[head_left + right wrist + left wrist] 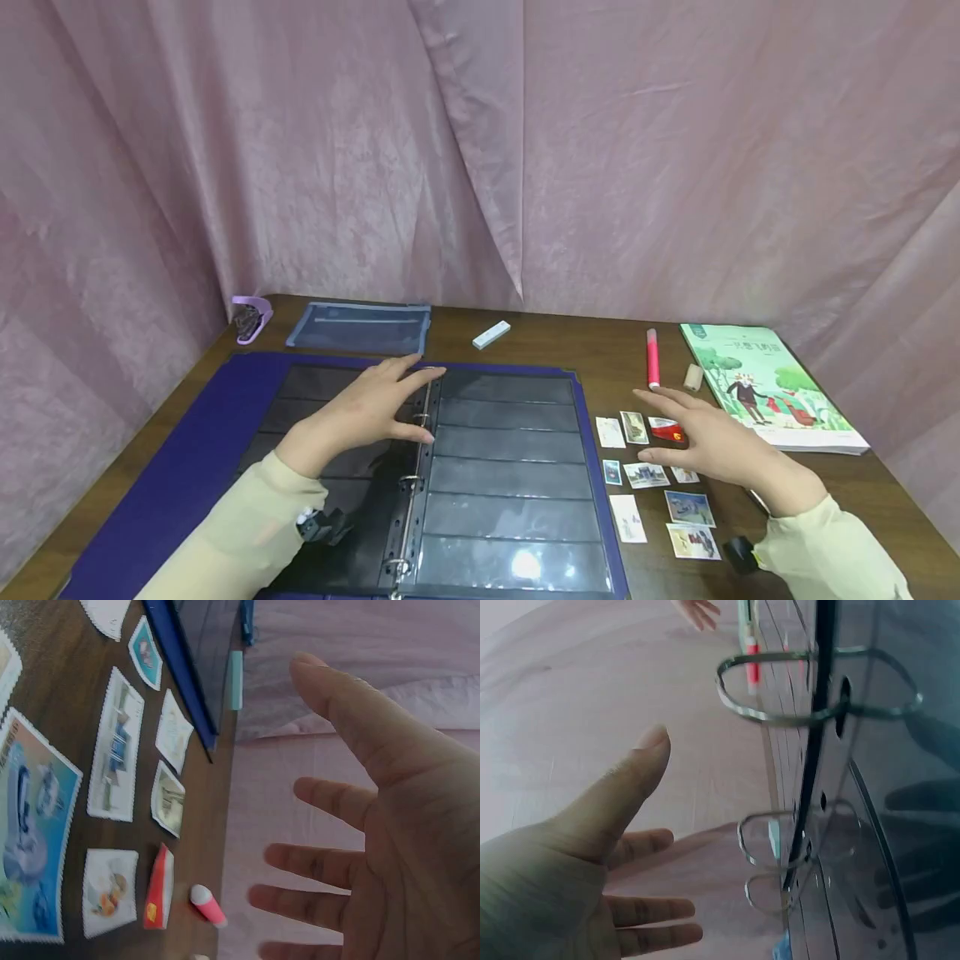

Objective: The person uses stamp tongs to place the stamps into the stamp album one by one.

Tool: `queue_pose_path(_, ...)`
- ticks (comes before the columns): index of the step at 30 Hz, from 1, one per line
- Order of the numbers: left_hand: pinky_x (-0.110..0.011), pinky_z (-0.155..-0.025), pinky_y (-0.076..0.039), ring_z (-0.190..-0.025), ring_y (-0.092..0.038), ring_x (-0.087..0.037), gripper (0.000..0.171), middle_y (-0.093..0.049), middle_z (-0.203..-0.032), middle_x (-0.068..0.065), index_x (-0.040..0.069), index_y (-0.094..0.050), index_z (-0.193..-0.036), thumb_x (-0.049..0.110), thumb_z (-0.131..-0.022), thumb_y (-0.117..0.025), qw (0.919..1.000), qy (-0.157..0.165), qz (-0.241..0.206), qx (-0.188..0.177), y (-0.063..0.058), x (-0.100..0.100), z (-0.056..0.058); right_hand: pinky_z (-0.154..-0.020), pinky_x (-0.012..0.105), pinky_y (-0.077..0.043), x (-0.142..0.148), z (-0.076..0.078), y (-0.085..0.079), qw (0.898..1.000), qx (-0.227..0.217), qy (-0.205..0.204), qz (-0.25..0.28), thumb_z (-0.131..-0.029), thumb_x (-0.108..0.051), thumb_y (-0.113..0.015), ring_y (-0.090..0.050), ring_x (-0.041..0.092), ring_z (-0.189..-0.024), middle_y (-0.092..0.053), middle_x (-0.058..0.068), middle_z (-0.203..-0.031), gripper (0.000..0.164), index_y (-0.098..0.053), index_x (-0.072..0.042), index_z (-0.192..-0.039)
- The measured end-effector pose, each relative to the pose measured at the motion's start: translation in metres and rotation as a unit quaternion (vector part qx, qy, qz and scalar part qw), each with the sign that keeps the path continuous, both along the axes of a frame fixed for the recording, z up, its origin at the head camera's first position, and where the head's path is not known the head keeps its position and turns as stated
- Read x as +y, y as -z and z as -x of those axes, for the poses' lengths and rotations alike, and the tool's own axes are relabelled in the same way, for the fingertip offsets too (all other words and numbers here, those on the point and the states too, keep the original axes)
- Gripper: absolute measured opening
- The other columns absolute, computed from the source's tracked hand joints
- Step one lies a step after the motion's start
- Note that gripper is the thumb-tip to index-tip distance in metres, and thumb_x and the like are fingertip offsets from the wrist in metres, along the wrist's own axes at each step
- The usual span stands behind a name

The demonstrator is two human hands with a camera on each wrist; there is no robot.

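Binder [168, 467] lies spread flat beneath the left hand [360, 414], which hovers over its rings, fingers splayed, nothing in its grasp! Across to the right hand [705, 437], loosely fanned and empty too, with stamps [690, 508] strewn between it and the binder and on its near side. Looks like a poised moment, neither hand committed. Handling a stamp would call for a gentle edge pinch; using the pocket strips [510, 477], a lifted lip. Writing: past the right hand, the green booklet [780, 375] bears what look like Chinese characters, too small to read; stamp lettering is illegible, no brand readable.
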State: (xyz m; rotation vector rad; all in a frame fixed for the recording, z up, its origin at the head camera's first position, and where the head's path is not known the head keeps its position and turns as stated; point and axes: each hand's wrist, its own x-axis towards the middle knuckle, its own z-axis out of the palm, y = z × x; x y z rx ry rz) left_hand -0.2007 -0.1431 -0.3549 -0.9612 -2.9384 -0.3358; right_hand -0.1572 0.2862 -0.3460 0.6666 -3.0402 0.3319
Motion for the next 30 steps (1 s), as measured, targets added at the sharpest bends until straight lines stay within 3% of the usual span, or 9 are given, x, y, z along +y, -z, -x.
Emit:
queue_pose_path(10,-0.055,-0.103,-0.027,-0.131,-0.031,-0.036,0.084,-0.036,-0.141,-0.012,0.026,-0.036,-0.136,0.054,-0.064,-0.069,0.997,0.04,0.011,-0.065,0.002,0.018,-0.004,-0.085,0.05,-0.043,0.008,-0.009,-0.016,0.999,-0.025,-0.015,0.017,-0.075,-0.055,-0.061,-0.052,0.031,-0.112,-0.055,0.008,-0.125,0.072,-0.04,-0.018,-0.133)
queue_pose_path(15,-0.045,-0.096,-0.038,-0.119,-0.044,-0.028,0.076,-0.046,-0.129,-0.007,0.023,-0.044,-0.13,0.051,-0.064,-0.071,0.9956,0.073,0.006,-0.059,0.009,0.028,-0.006,-0.074,0.032,-0.047,0.015,-0.016,-0.016,0.999,-0.035,-0.007,0.012,-0.076,-0.052,-0.062,-0.058,0.012,-0.092,-0.061,-0.003,-0.103,0.062,-0.049,-0.015,-0.125)
queue_pose_path(20,-0.035,-0.087,-0.043,-0.104,-0.047,-0.017,0.072,-0.05,-0.118,-0.001,0.021,-0.048,-0.127,0.05,-0.065,-0.071,0.9935,0.09,0.008,-0.069,0.015,0.037,-0.007,-0.06,0.019,-0.04,0.025,-0.025,-0.011,0.998,-0.05,0.002,0.035,-0.077,-0.047,-0.064,-0.047,-0.004,-0.07,-0.055,-0.01,-0.082,0.052,-0.053,-0.016,-0.117)
queue_pose_path(30,-0.03,-0.08,-0.041,-0.091,-0.043,-0.011,0.062,-0.05,-0.107,0.003,0.021,-0.053,-0.121,0.045,-0.067,-0.073,0.9929,0.089,-0.002,-0.078,0.024,0.046,-0.005,-0.055,0.017,-0.033,0.053,-0.042,0.005,0.998,0.023,0.022,0.056,-0.074,-0.032,-0.071,-0.038,-0.009,-0.062,-0.043,-0.019,-0.071,0.034,-0.058,-0.015,-0.1)
